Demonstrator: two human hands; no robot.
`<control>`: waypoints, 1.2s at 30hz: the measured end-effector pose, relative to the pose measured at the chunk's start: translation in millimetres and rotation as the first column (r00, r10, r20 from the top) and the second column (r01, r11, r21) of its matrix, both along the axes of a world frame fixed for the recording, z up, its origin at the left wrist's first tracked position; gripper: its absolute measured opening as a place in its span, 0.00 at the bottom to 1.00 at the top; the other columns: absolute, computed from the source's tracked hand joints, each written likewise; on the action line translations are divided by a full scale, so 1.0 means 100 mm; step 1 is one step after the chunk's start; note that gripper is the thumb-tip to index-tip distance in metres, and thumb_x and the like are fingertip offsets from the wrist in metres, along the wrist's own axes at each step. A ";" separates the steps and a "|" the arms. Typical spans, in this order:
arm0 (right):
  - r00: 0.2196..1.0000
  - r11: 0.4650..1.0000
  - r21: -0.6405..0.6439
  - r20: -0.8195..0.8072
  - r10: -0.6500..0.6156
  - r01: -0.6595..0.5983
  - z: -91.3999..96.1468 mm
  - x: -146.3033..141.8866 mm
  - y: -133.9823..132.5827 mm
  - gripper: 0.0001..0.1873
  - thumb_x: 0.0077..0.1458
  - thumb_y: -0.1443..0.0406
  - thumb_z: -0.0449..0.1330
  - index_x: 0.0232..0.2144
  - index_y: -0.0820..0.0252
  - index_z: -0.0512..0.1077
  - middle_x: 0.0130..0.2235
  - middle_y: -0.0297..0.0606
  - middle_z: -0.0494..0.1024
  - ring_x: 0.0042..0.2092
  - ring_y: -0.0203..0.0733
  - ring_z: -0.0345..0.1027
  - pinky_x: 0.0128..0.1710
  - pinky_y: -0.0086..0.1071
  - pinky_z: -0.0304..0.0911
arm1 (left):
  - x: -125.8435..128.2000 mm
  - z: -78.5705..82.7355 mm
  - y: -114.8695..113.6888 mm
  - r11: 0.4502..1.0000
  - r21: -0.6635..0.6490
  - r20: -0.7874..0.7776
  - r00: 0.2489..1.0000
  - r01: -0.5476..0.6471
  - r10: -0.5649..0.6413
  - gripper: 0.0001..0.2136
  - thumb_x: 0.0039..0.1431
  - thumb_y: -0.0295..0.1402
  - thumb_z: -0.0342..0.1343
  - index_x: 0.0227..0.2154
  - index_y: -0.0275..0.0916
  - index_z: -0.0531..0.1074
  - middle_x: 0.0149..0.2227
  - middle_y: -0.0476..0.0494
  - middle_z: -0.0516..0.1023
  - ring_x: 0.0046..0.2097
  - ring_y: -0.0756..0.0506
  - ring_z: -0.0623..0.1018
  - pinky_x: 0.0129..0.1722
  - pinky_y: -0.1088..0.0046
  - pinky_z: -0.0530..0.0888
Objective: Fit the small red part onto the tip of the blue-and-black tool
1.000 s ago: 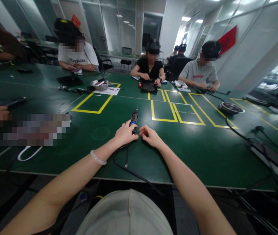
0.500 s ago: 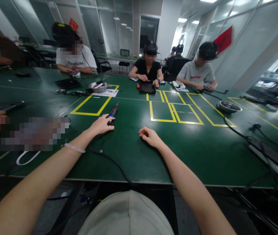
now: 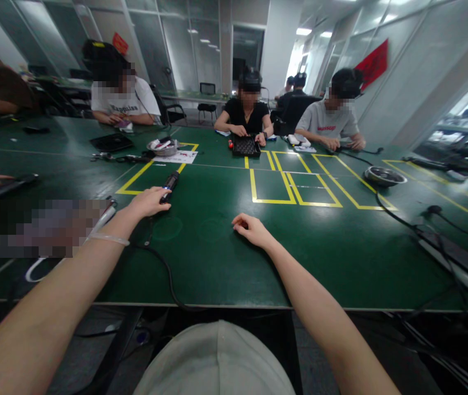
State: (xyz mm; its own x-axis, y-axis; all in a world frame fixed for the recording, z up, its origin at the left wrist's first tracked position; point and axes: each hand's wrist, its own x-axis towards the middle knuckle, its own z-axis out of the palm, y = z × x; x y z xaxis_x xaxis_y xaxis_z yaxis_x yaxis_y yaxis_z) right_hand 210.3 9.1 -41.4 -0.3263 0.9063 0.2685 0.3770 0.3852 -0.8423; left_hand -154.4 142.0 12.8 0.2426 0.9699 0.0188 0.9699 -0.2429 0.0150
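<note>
In the head view, my left hand (image 3: 149, 201) is closed around a black and blue electric screwdriver (image 3: 170, 184), its front end pointing away from me. A black cable (image 3: 170, 274) curves over the green table near that hand and over the front edge. My right hand (image 3: 252, 227) rests on the bare green tabletop (image 3: 217, 263), fingers curled loosely in towards the thumb. Nothing shows in those fingers. Between the two hands, faint round marks lie on the table.
Yellow tape frames (image 3: 316, 206) mark the tabletop ahead. A metal bowl (image 3: 163, 146) with small items stands beyond my left hand, and a round metal dish (image 3: 385, 176) at right. Cables and a power strip (image 3: 456, 263) lie far right. Several co-workers sit around the table.
My left hand has moved left and slightly away from me with the electric screwdriver, dragging the cable leftward. My right hand has stayed nearly still.
</note>
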 end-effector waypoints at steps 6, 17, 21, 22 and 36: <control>1.000 1.000 -0.004 0.018 -0.011 0.011 0.04 -0.02 -0.02 0.08 0.53 0.69 0.56 0.36 0.60 0.72 0.33 0.34 0.75 0.34 0.37 0.68 0.38 0.31 0.63 | 0.23 -0.03 -0.35 0.984 0.153 -0.106 0.989 -0.089 0.106 0.20 0.57 0.44 0.51 0.46 0.34 0.69 0.49 0.30 0.70 0.46 0.35 0.73 0.42 0.62 0.70; 0.999 1.000 -0.010 0.033 -0.007 0.007 0.05 -0.01 -0.02 0.07 0.54 0.68 0.57 0.36 0.60 0.72 0.33 0.35 0.76 0.35 0.38 0.70 0.38 0.32 0.63 | 0.36 0.07 -0.50 0.960 0.187 -0.062 0.973 -0.208 0.223 0.20 0.61 0.40 0.44 0.46 0.30 0.69 0.45 0.26 0.74 0.45 0.31 0.75 0.41 0.55 0.70; 0.999 1.000 -0.008 0.039 -0.011 0.012 0.03 0.00 0.00 0.07 0.54 0.67 0.57 0.36 0.60 0.73 0.33 0.35 0.77 0.35 0.38 0.70 0.38 0.32 0.63 | 0.64 0.14 -0.59 0.958 0.189 0.082 0.975 -0.217 0.205 0.20 0.63 0.43 0.42 0.46 0.34 0.70 0.44 0.29 0.76 0.44 0.33 0.76 0.42 0.57 0.70; 0.999 1.000 -0.010 0.038 -0.010 0.011 0.02 0.00 0.00 0.07 0.54 0.67 0.57 0.36 0.60 0.73 0.33 0.35 0.77 0.35 0.38 0.70 0.39 0.31 0.63 | 0.75 0.16 -0.63 0.968 0.164 0.119 0.978 -0.190 0.172 0.19 0.63 0.44 0.43 0.46 0.37 0.70 0.43 0.33 0.77 0.43 0.35 0.77 0.41 0.59 0.70; 0.961 0.986 -0.166 -0.275 -0.026 -0.021 0.01 0.00 0.07 0.17 0.56 0.53 0.58 0.30 0.61 0.71 0.28 0.36 0.77 0.31 0.37 0.70 0.37 0.33 0.66 | 1.73 -0.12 -1.15 0.889 0.135 0.427 0.784 0.438 -0.451 0.14 0.62 0.43 0.51 0.37 0.41 0.78 0.34 0.46 0.77 0.35 0.48 0.74 0.34 0.75 0.65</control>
